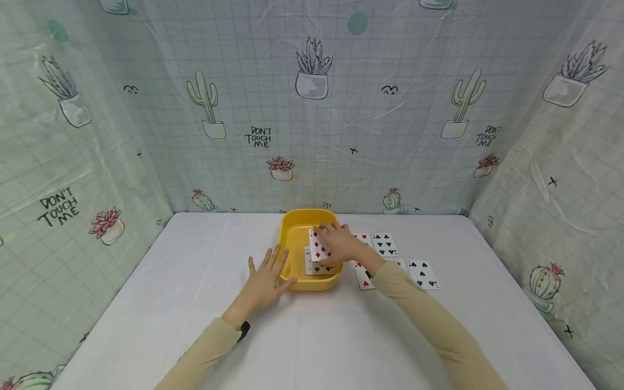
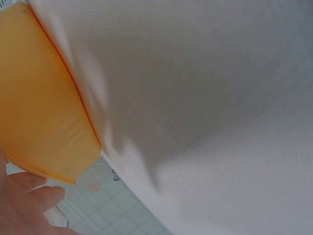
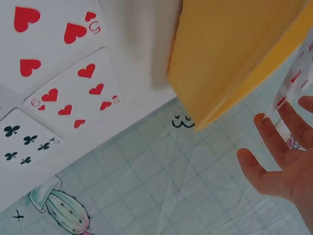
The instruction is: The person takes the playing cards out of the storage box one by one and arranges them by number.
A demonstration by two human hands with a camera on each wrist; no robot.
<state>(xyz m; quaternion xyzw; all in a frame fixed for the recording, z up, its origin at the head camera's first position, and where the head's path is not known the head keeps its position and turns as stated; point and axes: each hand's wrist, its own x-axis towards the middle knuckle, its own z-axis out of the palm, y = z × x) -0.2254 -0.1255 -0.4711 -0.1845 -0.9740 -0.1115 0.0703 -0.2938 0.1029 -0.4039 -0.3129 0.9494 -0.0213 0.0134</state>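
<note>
A yellow plastic tray (image 1: 292,246) sits near the back of the table, with a spade card (image 1: 309,266) lying inside it. Over that card, my right hand (image 1: 338,244) holds a diamond playing card (image 1: 318,248) between its fingers; in the right wrist view the card (image 3: 296,81) tilts at the fingertips. My left hand (image 1: 263,281) has its fingers spread against the tray's left side. The left wrist view shows that hand (image 2: 24,205) by the tray's rim (image 2: 49,177).
Right of the tray lie several face-up cards in two rows, among them a six of clubs (image 1: 384,245), a spade card (image 1: 423,274) and a six of hearts (image 3: 73,93). My right forearm (image 1: 419,303) covers part of them. A patterned curtain (image 1: 312,124) stands behind the table.
</note>
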